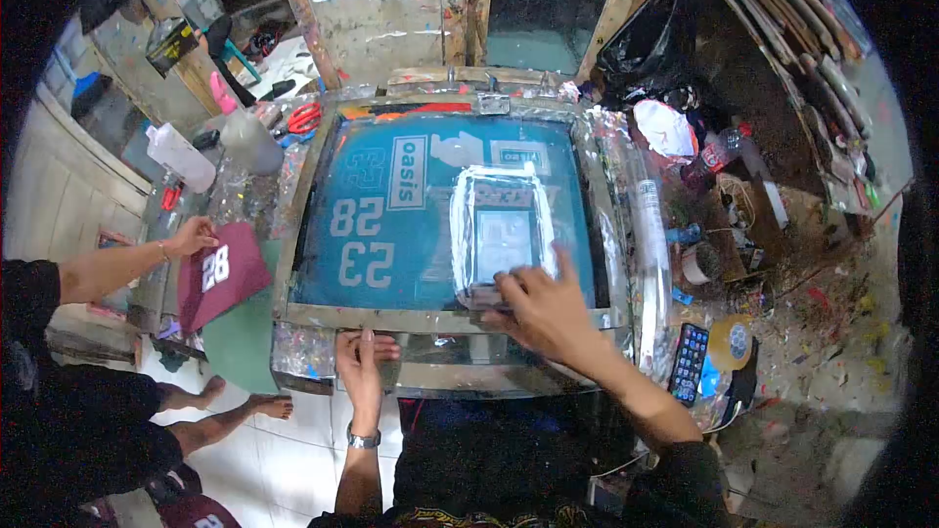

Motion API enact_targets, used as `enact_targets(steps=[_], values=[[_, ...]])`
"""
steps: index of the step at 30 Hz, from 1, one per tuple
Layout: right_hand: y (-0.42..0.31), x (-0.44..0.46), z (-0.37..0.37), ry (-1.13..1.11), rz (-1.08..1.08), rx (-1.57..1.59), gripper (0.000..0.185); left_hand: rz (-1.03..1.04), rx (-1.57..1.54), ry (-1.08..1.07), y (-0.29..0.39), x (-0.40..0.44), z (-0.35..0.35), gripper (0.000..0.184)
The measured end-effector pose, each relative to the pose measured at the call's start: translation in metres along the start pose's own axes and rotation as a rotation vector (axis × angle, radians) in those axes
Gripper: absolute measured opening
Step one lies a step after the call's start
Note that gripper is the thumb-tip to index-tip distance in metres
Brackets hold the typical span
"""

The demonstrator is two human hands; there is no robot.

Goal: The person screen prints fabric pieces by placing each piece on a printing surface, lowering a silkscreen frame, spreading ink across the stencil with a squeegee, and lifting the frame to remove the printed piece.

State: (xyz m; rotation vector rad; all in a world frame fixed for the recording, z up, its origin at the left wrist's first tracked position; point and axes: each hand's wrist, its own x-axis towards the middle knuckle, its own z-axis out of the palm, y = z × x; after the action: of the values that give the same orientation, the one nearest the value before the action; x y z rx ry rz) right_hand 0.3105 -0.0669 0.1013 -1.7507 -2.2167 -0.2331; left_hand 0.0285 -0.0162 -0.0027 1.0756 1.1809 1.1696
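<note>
A framed teal screen (440,264) lies on the bench, with "oasis", "28" and "23" shapes on it. White tape outlines a rectangle (460,235) on its right half. My right hand (538,308) is closed on a small flat block (481,297) at the rectangle's lower edge; the block is partly hidden by my fingers. My left hand (366,357), with a watch on the wrist, rests at the frame's front edge, thumb and fingers apart, holding nothing.
At the left, another person's hand (193,237) holds a maroon cloth (227,272) marked "28". Bottles (246,140) and red scissors (304,118) stand or lie back left. A phone (690,362) and tape roll (732,343) are at the right, with a black bag (650,39) behind.
</note>
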Motion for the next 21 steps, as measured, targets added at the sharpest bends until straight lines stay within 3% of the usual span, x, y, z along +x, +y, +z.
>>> enact_targets(steps=[1,3,5,9,11,13,15,16,18,20,21], values=[[-0.007,0.0,-0.005,0.018,0.001,0.003,0.04,0.016,-0.021,-0.002,0.001,0.0,-0.001,0.016],[-0.017,0.005,-0.015,0.298,0.209,-0.094,0.045,0.097,-0.029,-0.031,0.022,0.003,-0.001,0.015],[-0.018,0.023,-0.043,0.36,0.185,-0.093,0.042,0.185,-0.012,0.013,0.067,0.007,0.006,0.018],[0.008,0.094,-0.104,0.553,0.094,-0.232,0.043,0.635,-0.003,0.081,0.118,0.054,0.035,0.032],[0.022,0.131,-0.134,0.5,0.146,-0.278,0.049,0.81,0.083,0.256,0.131,0.074,0.091,0.046],[0.044,0.157,-0.149,0.646,0.03,-0.32,0.049,0.911,0.465,0.138,0.106,0.113,0.13,0.058],[0.047,0.173,-0.176,0.359,0.26,-0.157,0.066,0.877,1.145,0.235,0.034,0.16,0.154,0.063],[0.046,0.178,-0.185,0.299,0.298,-0.168,0.07,0.878,1.145,0.246,0.02,0.16,0.155,0.063],[0.041,0.189,-0.205,0.243,0.347,-0.181,0.075,0.586,1.368,0.054,-0.007,0.144,0.155,0.056],[0.036,0.196,-0.224,-0.012,0.431,-0.109,0.062,1.013,0.948,0.076,-0.047,0.147,0.113,0.045],[0.058,0.189,-0.222,0.088,0.194,0.002,0.059,0.843,1.01,0.132,-0.04,0.132,0.094,0.043]])
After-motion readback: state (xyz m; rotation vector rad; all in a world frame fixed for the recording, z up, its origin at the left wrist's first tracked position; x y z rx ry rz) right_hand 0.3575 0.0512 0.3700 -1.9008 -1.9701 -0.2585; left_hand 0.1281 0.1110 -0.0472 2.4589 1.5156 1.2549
